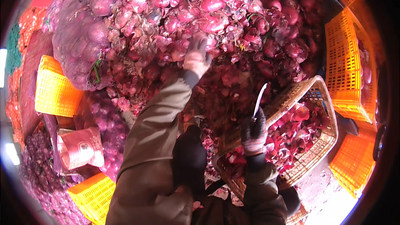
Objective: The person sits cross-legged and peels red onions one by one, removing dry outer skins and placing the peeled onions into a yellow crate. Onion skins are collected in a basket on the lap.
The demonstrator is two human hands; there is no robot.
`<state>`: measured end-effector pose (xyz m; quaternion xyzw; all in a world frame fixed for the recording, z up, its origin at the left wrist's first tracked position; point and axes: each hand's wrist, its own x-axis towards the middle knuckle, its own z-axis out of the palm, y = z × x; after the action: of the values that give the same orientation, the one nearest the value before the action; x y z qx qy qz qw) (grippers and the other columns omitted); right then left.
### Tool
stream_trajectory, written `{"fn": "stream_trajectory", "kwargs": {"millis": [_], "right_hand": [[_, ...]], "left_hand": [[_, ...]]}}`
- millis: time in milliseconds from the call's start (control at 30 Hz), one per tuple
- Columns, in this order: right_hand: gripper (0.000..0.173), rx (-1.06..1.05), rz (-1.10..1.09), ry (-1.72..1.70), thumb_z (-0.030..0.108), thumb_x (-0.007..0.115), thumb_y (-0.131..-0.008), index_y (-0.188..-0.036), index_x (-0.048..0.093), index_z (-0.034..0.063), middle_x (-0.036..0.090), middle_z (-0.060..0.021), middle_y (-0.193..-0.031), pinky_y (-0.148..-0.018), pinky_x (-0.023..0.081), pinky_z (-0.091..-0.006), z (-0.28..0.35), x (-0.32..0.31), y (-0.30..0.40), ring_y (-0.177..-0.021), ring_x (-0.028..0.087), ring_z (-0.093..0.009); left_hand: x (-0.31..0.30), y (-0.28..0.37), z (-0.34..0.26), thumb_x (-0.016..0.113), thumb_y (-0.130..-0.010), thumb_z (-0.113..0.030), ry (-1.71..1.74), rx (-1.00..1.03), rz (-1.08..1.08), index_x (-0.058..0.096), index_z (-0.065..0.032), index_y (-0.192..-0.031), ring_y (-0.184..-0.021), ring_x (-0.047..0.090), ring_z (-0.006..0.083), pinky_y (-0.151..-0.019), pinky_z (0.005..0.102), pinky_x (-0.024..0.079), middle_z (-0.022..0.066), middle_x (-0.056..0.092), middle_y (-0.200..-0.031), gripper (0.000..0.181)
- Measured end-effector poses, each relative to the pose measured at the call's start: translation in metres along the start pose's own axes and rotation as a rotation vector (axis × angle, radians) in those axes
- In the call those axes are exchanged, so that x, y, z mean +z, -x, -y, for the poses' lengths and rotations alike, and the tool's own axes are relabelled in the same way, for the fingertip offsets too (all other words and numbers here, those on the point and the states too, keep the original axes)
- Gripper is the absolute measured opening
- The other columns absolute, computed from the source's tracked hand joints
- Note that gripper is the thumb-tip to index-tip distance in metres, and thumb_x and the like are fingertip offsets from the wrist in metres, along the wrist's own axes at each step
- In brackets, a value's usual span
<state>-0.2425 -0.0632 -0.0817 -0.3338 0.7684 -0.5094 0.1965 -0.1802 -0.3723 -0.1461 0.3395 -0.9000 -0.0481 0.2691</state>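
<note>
My left hand (197, 57), in a glove, reaches forward to the near face of a large heap of red onions (215, 23). Its thumb stands apart from the fingers. The fingertips are blurred against the onions, and I see nothing held in it. In my right hand (254, 134), also gloved, is a knife (260, 98) with its pale blade pointing up and away from me. That hand is over the left side of a worn plastic basket (332, 128), which is tilted and contains loose red onion skins (290, 137).
Mesh sacks of onions (81, 37) stand at the left, near yellow crates (56, 90) and a pink printed bag (82, 148). On the right are an orange crate (343, 65) with onions behind its wall and another orange crate (353, 162). Onion skins litter the ground.
</note>
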Motion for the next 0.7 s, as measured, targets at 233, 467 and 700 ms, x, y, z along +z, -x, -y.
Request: {"fn": "stream_trajectory", "kwargs": {"millis": [233,467,700], "right_hand": [[0.040,-0.026,-0.057,0.130,0.011,0.059,-0.078,-0.117,0.049,0.0025,0.058,-0.0086,-0.077,-0.057,0.047,-0.0333,0.001,0.010,-0.001,-0.062,0.057,-0.023],[0.035,-0.084,0.009,0.355,0.014,0.062,-0.077,-0.109,0.053,0.0040,0.061,-0.0145,-0.076,-0.054,0.049,-0.0420,0.015,0.011,-0.008,-0.063,0.062,-0.034],[0.040,-0.174,-0.012,0.363,0.013,0.061,-0.074,-0.112,0.049,0.0063,0.060,-0.0114,-0.071,-0.050,0.046,-0.0404,0.015,0.015,-0.011,-0.059,0.060,-0.031]], "left_hand": [[0.056,-0.087,0.009,0.060,-0.076,-0.035,-0.383,-0.123,0.305,0.032,-0.0156,-0.137,-0.084,0.051,0.0345,-0.072,0.0438,0.045,0.0163,0.054,-0.101,0.071],[-0.006,-0.126,-0.030,0.065,-0.072,-0.050,-0.002,-0.261,0.624,0.025,-0.0122,-0.141,-0.070,0.060,0.0288,-0.065,0.0391,0.049,0.0153,0.064,-0.085,0.088],[0.031,-0.137,0.021,0.080,-0.067,-0.022,0.716,-0.434,0.505,0.043,0.0008,-0.125,-0.096,0.058,0.0172,-0.084,0.0280,0.044,0.0113,0.061,-0.108,0.073]]}}
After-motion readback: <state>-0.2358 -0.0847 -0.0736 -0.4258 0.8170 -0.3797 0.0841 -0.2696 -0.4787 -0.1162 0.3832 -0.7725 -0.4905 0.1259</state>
